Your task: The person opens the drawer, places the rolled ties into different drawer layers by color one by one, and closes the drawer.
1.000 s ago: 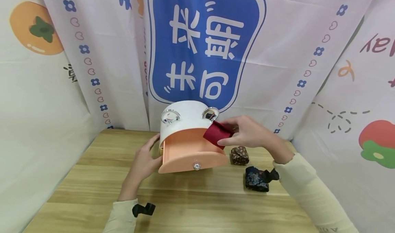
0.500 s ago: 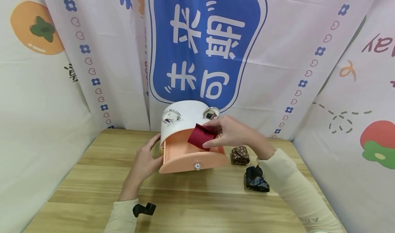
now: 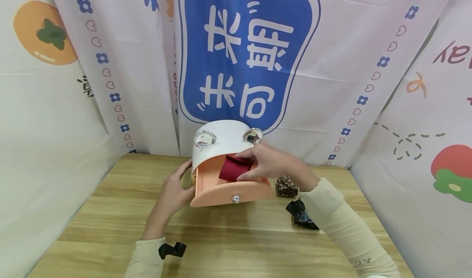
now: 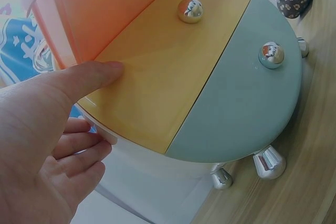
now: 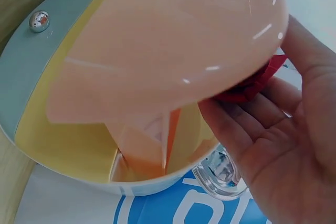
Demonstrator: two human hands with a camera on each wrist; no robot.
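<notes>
A small white mini drawer cabinet [image 3: 225, 135] stands near the back of the table, its peach top drawer [image 3: 221, 193] pulled out. My left hand [image 3: 172, 194] holds the cabinet's left side. In the left wrist view its thumb lies on the yellow drawer front [image 4: 168, 72], with the fingers at the curved side. My right hand [image 3: 268, 163] holds a dark red fabric pouch [image 3: 234, 169] in the peach drawer's opening. In the right wrist view the drawer front hides most of the pouch, and a red edge [image 5: 254, 85] shows beside the fingers.
To the right lie a brown patterned pouch [image 3: 287, 186] and a dark blue floral pouch [image 3: 304, 220], partly covered by the right sleeve. A green drawer front [image 4: 241, 98] sits below the yellow one. A printed cloth [image 3: 147, 106] hangs behind the cabinet.
My right hand has moved left and slightly down, bringing the red pouch from the drawer's right edge into its opening. My left hand has stayed on the cabinet.
</notes>
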